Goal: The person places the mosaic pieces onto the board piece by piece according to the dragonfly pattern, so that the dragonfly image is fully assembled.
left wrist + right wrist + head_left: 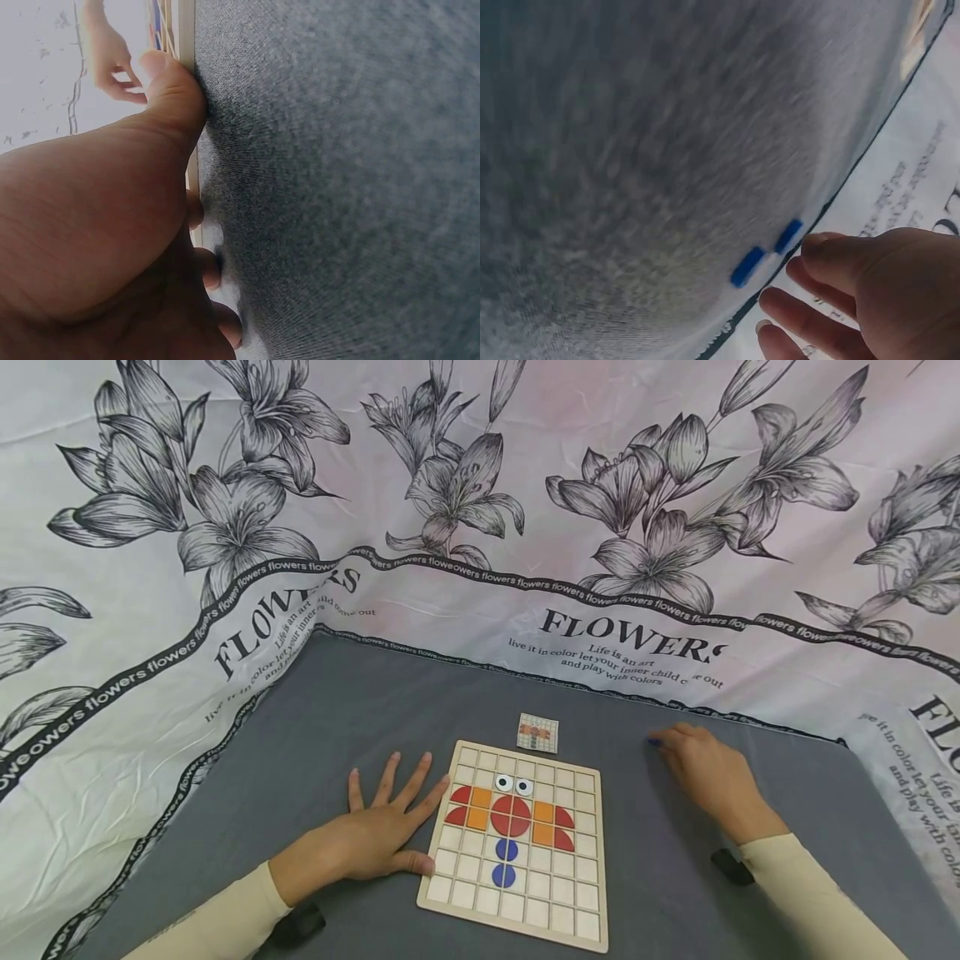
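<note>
A square wooden grid board (pixel 465 893) lies on the grey cloth, bearing a figure of red, orange and blue pieces with two eye pieces. My left hand (pixel 367 839) lies spread flat at the board's left side, its thumb and index finger against the edge. To the right of the board, my right hand (pixel 705 772) has bent fingers at the cloth, beside small blue pieces (pixel 746 266). Two blue pieces show in the right wrist view; one is right by the thumb tip. Whether the fingers pinch it I cannot tell.
A small printed card (pixel 537 732) with a gridded picture lies just beyond the board's far edge. White flower-printed fabric (pixel 450 602) stands up around the back and sides of the grey cloth (pixel 390 702). A black device sits at each wrist.
</note>
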`<state>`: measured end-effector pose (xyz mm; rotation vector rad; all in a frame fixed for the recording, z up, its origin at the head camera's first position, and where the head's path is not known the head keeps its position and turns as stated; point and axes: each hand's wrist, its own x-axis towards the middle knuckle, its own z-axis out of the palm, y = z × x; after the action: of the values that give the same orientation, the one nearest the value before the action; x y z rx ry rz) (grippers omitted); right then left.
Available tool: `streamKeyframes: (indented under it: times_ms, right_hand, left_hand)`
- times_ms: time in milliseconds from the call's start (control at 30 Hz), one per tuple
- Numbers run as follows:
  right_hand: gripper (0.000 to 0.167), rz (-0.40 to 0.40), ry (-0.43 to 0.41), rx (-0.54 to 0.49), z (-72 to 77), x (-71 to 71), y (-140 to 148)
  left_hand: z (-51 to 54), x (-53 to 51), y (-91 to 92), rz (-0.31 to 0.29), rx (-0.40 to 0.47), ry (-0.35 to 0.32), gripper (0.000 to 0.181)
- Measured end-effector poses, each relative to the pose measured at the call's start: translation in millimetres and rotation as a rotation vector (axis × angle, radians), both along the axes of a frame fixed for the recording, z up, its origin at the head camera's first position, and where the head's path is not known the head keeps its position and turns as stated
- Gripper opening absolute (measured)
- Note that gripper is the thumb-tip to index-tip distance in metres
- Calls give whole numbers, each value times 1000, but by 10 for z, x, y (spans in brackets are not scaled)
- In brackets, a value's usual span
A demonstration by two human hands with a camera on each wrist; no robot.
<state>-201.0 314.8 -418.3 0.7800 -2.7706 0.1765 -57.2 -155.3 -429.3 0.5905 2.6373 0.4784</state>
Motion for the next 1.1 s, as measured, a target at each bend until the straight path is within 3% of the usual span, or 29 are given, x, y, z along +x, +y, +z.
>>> streamKeyframes:
  times_ms: [200,467,833,1100]
  right_hand:
    - [26,-7,-23,22,-44,-115,29]
    - [20,13,43,29,-78,-219,16]
    - [12,42,72,18,-69,-327,16]
    - [8,16,-81,34,-5,-300,-1]
  left_hand:
    - [-3,-7,-9,-5,-5,5,106]
    - [5,-13,-9,-3,-13,4,107]
    - [14,-1,8,-5,-8,16,106]
    - [-14,-5,-1,-14,8,10,107]
